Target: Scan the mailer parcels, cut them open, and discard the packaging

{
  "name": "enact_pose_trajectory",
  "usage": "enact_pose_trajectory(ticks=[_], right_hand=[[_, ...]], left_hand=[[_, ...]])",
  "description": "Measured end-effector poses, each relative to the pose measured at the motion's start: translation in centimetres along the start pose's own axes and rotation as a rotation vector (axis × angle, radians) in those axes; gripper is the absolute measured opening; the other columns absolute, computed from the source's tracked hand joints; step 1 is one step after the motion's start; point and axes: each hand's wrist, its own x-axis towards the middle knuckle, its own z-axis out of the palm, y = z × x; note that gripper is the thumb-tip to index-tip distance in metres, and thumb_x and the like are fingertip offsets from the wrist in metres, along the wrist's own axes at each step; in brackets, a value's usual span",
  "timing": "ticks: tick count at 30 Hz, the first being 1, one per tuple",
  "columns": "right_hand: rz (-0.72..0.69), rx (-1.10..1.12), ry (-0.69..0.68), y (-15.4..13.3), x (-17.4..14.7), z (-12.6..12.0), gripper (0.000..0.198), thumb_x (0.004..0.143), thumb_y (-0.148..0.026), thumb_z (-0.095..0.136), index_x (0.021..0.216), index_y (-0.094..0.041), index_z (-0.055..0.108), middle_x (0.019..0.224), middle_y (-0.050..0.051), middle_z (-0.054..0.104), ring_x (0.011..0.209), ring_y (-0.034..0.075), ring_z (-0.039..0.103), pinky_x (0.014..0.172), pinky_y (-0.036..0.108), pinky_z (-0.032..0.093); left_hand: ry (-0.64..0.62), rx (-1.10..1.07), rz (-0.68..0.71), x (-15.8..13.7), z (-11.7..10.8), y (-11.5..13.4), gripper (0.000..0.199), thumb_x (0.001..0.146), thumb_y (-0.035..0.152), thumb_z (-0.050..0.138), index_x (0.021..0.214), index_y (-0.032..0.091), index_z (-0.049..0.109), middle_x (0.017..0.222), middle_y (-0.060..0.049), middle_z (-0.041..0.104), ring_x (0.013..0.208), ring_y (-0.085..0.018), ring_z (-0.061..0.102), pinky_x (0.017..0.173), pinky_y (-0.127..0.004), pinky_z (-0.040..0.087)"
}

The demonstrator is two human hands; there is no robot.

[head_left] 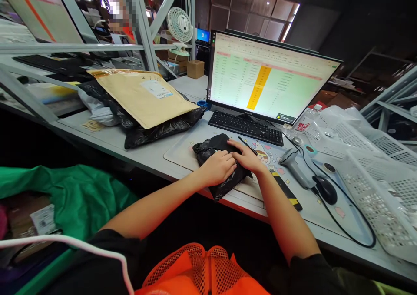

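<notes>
A black plastic mailing bag (pixel 208 145), creased and filled out, lies on the desk mat at the table's front edge. My left hand (pixel 219 168) is closed on its near side with the fingers curled. My right hand (pixel 246 157) grips the bag from the right, its index finger stretched over the top and its other fingers bent close to my left hand. Whatever the fingertips pinch between them is hidden. Just beyond my right hand lies a black pen (pixel 246 145). Beside my right forearm is a black and yellow box cutter (pixel 286 191).
A keyboard (pixel 246 127) and monitor (pixel 270 80) stand behind the bag. Parcels, with a tan padded envelope (pixel 143 97) on top, lie left. To the right are a barcode scanner (pixel 296 169), its looping cable, a mouse (pixel 325 189) and a white perforated basket (pixel 374 203).
</notes>
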Motion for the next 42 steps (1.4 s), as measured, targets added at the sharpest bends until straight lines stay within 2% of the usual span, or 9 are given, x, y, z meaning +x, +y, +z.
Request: enact_pose_trajectory(ticks=[4,9,13,16,21,26,32,38,42], right_hand=[[0.001,-0.151,-0.111,-0.6,0.2,0.0,0.072,0.092,-0.03,0.066,0.161,-0.019,0.049,0.173,0.013,0.029,0.161,0.025,0.029,0.135,0.045,0.021],[0.234,-0.485,-0.155,-3.2,2.9,1.7,0.093,0.095,-0.049,0.071,0.172,-0.026,0.025,0.177,0.013,0.014,0.161,0.041,0.024,0.129,0.061,0.028],[-0.066,-0.678,-0.214,-4.1,5.7,3.4,0.078,0.098,-0.027,0.065,0.169,-0.025,0.035,0.177,0.01,0.019,0.164,0.036,0.017,0.131,0.059,0.023],[-0.192,-0.664,-0.307,-3.7,7.1,4.0,0.07,0.094,-0.012,0.056,0.163,-0.023,0.047,0.173,0.008,0.031,0.162,0.029,0.024,0.131,0.051,0.027],[-0.15,-0.585,-0.231,-3.1,8.1,4.2,0.056,0.093,-0.011,0.049,0.147,-0.019,0.063,0.151,0.009,0.058,0.145,0.025,0.045,0.124,0.042,0.039],[-0.062,-0.617,-0.206,-3.1,8.7,4.5,0.047,0.097,-0.02,0.046,0.14,-0.023,0.066,0.142,0.01,0.063,0.135,0.031,0.049,0.111,0.048,0.048],[-0.048,-0.622,-0.222,-3.3,8.7,5.0,0.044,0.097,-0.022,0.046,0.136,-0.023,0.068,0.135,0.011,0.064,0.129,0.031,0.052,0.108,0.046,0.047],[-0.045,-0.615,-0.242,-3.9,8.1,5.5,0.042,0.098,-0.022,0.048,0.134,-0.023,0.069,0.132,0.01,0.066,0.124,0.028,0.055,0.107,0.039,0.046],[-0.025,-0.602,-0.213,-5.0,7.2,5.8,0.042,0.097,-0.019,0.049,0.133,-0.02,0.07,0.13,0.011,0.067,0.121,0.027,0.056,0.109,0.037,0.045]], left_hand=[[0.148,-0.112,0.074,-0.1,1.2,-0.1,0.034,0.109,0.026,0.041,0.091,0.013,0.067,0.089,-0.009,0.071,0.084,-0.023,0.062,0.079,-0.036,0.047],[0.208,-0.123,0.175,-0.3,2.2,0.0,0.044,0.111,0.032,0.04,0.078,0.016,0.064,0.07,-0.005,0.067,0.067,-0.018,0.063,0.064,-0.032,0.043],[0.232,-0.071,0.21,-0.4,2.3,0.2,0.046,0.111,0.034,0.042,0.074,0.017,0.064,0.066,-0.004,0.066,0.061,-0.017,0.063,0.058,-0.031,0.038],[0.267,-0.027,0.179,-0.5,2.3,1.0,0.045,0.111,0.033,0.043,0.074,0.016,0.064,0.064,-0.004,0.065,0.059,-0.018,0.062,0.055,-0.032,0.038],[0.379,0.013,0.005,-2.7,1.1,3.9,0.044,0.11,0.03,0.045,0.072,0.018,0.061,0.065,-0.004,0.063,0.062,-0.019,0.06,0.062,-0.034,0.041],[0.334,-0.082,-0.258,-7.6,-0.4,6.5,0.037,0.11,0.027,0.046,0.076,0.019,0.057,0.072,-0.004,0.061,0.07,-0.02,0.057,0.067,-0.036,0.042],[0.343,-0.194,-0.407,-13.3,1.9,8.7,0.034,0.109,0.019,0.045,0.076,0.019,0.054,0.072,-0.002,0.056,0.07,-0.018,0.051,0.068,-0.034,0.042],[0.482,-0.274,-0.425,-16.7,7.2,7.0,0.041,0.108,0.02,0.042,0.071,0.019,0.058,0.067,-0.003,0.06,0.067,-0.016,0.055,0.065,-0.03,0.045],[0.333,-0.536,-0.558,-17.1,6.6,4.7,0.048,0.108,0.041,0.042,0.075,0.018,0.069,0.068,-0.006,0.067,0.069,-0.018,0.061,0.068,-0.031,0.052]])
